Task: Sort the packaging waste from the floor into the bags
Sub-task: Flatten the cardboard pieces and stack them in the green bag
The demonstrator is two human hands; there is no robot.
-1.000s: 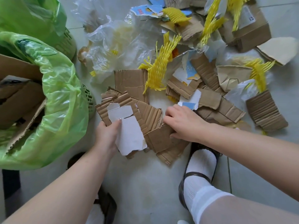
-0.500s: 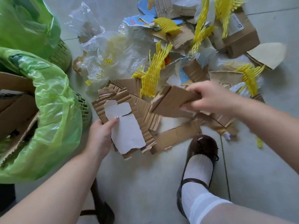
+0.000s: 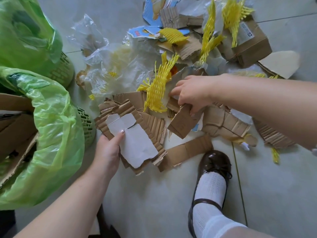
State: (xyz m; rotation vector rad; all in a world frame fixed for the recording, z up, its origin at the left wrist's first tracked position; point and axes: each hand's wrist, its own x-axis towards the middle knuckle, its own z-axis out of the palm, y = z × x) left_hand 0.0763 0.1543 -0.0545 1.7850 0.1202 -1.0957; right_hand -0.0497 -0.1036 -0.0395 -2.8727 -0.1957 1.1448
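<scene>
My left hand [image 3: 107, 152] grips a stack of torn corrugated cardboard [image 3: 151, 125] with a white card piece [image 3: 137, 145] on top, thumb pressed on the white piece. My right hand [image 3: 190, 95] holds a folded brown cardboard piece [image 3: 183, 124] by its upper edge, over the pile on the floor. A yellow foam net [image 3: 157, 88] lies just left of that hand. At the left stands a green bag [image 3: 56, 127] in a basket, with cardboard [image 3: 13, 127] inside. A second green bag [image 3: 25, 33] stands behind it.
Clear plastic film [image 3: 109, 66], more yellow nets [image 3: 209, 36], printed blue card [image 3: 151, 12] and a brown box [image 3: 252, 47] lie scattered on the tiled floor. A flat cardboard strip [image 3: 187, 150] lies by my brown shoe [image 3: 214, 162].
My right hand lifted a cardboard piece off the floor, carried it up and right, and now holds it lower by the yellow net. My left hand keeps its stack.
</scene>
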